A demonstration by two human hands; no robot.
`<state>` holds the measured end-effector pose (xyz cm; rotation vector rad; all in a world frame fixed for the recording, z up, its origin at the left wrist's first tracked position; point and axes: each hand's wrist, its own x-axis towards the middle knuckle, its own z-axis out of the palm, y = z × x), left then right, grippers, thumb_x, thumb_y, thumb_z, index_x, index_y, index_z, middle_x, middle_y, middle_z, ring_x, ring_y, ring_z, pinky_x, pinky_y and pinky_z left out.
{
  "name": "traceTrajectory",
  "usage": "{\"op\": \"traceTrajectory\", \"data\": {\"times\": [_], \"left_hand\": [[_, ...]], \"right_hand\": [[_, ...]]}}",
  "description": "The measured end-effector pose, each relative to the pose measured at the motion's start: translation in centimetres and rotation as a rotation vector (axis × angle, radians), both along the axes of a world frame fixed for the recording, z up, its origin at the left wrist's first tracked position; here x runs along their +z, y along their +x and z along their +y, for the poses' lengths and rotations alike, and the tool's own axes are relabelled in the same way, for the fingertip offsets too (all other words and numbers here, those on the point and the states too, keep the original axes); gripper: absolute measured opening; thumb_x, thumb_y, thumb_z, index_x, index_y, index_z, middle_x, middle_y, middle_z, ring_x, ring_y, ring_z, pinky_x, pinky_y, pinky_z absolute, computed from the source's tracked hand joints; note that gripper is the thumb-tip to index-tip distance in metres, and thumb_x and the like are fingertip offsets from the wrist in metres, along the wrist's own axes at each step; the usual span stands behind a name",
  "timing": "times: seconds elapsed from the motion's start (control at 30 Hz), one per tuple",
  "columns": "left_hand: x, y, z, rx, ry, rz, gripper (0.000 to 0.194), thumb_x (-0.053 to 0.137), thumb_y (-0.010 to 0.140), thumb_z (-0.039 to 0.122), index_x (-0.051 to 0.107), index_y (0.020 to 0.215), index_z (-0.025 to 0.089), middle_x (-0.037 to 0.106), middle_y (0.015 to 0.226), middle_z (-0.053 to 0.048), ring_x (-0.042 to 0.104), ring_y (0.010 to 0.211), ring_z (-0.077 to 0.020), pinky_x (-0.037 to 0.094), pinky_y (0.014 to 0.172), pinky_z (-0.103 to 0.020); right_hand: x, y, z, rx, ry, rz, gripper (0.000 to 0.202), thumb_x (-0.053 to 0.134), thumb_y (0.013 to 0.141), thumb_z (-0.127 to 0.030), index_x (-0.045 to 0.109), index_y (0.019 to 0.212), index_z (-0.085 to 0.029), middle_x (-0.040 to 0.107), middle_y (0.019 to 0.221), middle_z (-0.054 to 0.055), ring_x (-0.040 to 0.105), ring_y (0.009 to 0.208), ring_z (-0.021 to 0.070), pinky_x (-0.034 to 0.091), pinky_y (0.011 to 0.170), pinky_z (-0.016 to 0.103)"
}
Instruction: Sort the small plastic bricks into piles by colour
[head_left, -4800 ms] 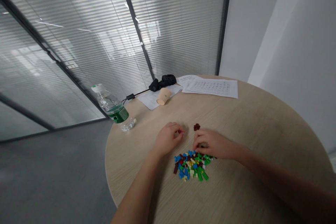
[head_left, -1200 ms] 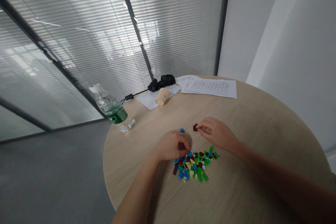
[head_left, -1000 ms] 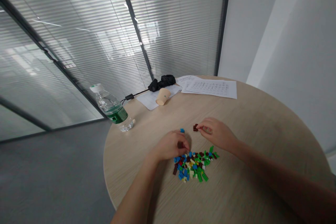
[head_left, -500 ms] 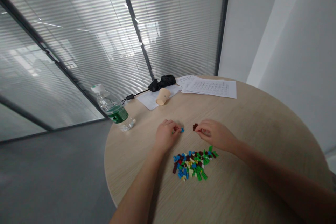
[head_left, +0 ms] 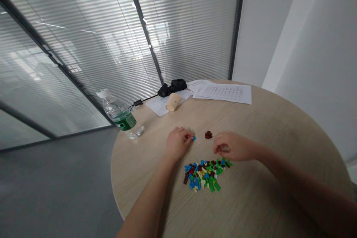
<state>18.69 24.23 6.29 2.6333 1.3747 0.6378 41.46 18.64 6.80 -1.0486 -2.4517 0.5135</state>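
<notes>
My left hand (head_left: 178, 142) rests on the table with thumb and fingers pinched at a small blue brick (head_left: 193, 138). My right hand (head_left: 230, 146) hovers just above the right end of a mixed pile of small bricks (head_left: 205, 174), its fingers curled; whether anything sits between them is hidden. A small cluster of brown bricks (head_left: 208, 134) lies between the two hands, apart from both. The pile holds blue, green, brown, cream, yellow and red pieces.
The round wooden table (head_left: 279, 137) carries a clear bottle with a green label (head_left: 125, 121) at left. Farther back are a paper cup (head_left: 173, 102), a black bundle (head_left: 175, 87) with a cord, and printed sheets (head_left: 225, 93).
My right hand has left the brown cluster and moved toward me and slightly right, to the pile's edge. My left hand has barely moved.
</notes>
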Motion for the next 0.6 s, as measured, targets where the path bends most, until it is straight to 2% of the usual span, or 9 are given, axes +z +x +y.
{"op": "traceTrajectory", "data": {"times": [0.17,0.6], "left_hand": [[0.23,-0.31,-0.15,-0.007,0.023,-0.042,0.013,0.056,0.08,0.026,0.067,0.082,0.019,0.062,0.078,-0.002,0.051,0.078,-0.0162,0.04,0.073,-0.028],[0.98,-0.8,-0.37,0.013,0.054,-0.131,0.016,0.051,0.082,0.024,0.066,0.08,0.018,0.062,0.077,-0.003,0.052,0.078,-0.0157,0.041,0.075,-0.029]], "right_hand": [[0.21,1.04,0.02,0.006,-0.15,-0.04,0.029,0.048,0.054,-0.001,0.065,0.072,-0.017,0.062,0.071,0.002,0.054,0.064,0.0129,0.042,0.059,0.022],[0.06,0.91,0.09,-0.011,-0.165,-0.06,0.012,0.059,0.062,-0.012,0.066,0.068,-0.018,0.061,0.07,0.001,0.054,0.065,0.0129,0.042,0.06,0.022]]}}
